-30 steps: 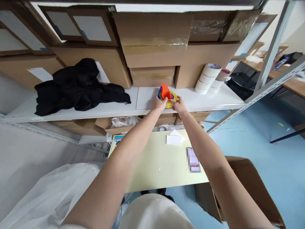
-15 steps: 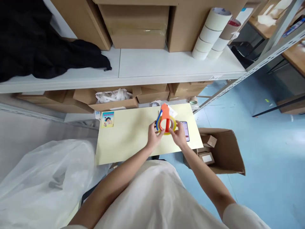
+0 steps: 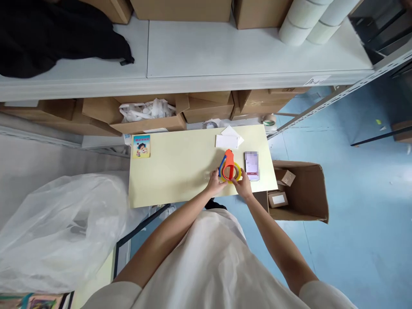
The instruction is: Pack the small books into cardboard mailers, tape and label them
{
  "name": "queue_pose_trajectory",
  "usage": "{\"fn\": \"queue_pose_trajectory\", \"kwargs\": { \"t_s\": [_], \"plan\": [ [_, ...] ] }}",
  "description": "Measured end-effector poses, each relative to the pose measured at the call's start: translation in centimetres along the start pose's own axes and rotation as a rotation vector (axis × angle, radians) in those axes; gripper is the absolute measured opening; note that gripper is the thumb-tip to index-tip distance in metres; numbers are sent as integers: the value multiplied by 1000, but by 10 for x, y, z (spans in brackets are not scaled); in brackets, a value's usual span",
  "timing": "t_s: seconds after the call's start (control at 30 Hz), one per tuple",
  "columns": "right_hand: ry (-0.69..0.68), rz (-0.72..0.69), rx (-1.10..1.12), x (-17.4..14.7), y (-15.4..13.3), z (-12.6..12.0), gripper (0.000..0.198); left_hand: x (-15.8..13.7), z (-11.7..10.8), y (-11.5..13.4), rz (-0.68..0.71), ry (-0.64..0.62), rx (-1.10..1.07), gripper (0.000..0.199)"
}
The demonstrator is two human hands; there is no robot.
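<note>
An orange tape dispenser [image 3: 229, 158] with a blue handle and a yellow-edged roll of tape is between my two hands, over the pale yellow tabletop [image 3: 174, 171]. My left hand [image 3: 215, 183] grips it from the left, fingers closed at its lower left edge. On the other side my right hand [image 3: 243, 185] holds the lower right edge of the roll. Just right of the dispenser lies a phone [image 3: 251, 165] with its screen lit. White paper slips [image 3: 227, 141] rest beyond the dispenser. A small yellow and blue booklet [image 3: 141, 146] lies at the table's far left corner.
A grey shelf [image 3: 225, 56] with cartons and white rolls [image 3: 296, 25] spans the far side. Open boxes [image 3: 148, 124] stand beneath it. An open carton [image 3: 309, 189] holding small boxes sits right of the table. A translucent plastic bag [image 3: 64, 231] bulges at the left.
The view has tilted down and come nearer the table. My hands have brought the dispenser closer to the table's near edge, so the white slips now show beyond it.
</note>
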State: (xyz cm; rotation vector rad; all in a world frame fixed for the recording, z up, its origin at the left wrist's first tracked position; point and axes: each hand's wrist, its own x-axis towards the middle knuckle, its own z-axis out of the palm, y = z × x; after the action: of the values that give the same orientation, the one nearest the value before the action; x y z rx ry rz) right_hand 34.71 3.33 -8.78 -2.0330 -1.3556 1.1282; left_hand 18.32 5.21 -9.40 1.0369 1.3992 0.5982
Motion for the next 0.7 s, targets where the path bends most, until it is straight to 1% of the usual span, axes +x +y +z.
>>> {"fn": "queue_pose_trajectory", "kwargs": {
  "t_s": [0.17,0.37,0.5,0.63,0.7],
  "plan": [
    [-29,46,-39,7,1,1,80,7,4,-7,-45,-4,20,91],
    [-48,45,-58,8,-2,0,79,10,8,-22,-55,-3,-91,93],
    [-83,91,-119,8,-1,0,79,9,9,-22,-53,-11,-52,90],
    [-73,28,-122,6,1,0,77,5,7,-16,-40,-24,19,84],
    [-36,-1,-139,3,1,-1,74,3,4,-14,-30,-23,45,80]
  ]
}}
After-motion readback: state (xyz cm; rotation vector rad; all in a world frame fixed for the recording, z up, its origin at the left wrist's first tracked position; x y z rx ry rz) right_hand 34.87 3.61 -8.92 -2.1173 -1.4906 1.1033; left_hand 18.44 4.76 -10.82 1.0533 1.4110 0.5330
